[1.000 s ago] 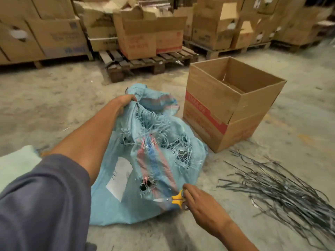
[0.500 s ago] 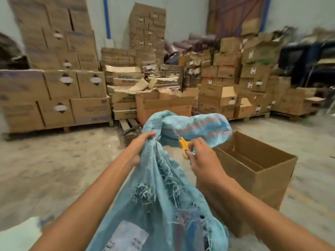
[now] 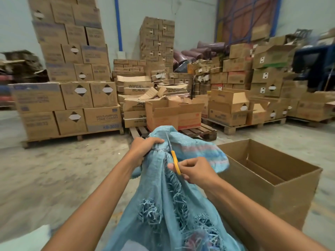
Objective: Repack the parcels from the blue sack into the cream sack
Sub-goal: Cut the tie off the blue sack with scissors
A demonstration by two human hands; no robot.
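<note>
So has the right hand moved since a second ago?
Yes. The right hand, holding the scissors, rose from floor level by the open box to the neck of the blue sack.

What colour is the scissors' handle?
Yellow-orange handle, gripped by the right hand; head view shows it.

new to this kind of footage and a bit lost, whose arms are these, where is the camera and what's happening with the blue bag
There is no machine here: these are a person's two bare arms, filmed by one wide-angle camera worn on their head, looking forward and down. The left hand grips the bunched, tied neck of the blue sack. The right hand holds yellow-handled scissors, blade pointing up towards the tie. To the right sits an open cardboard box. Behind are stacked cartons on pallets.
</note>
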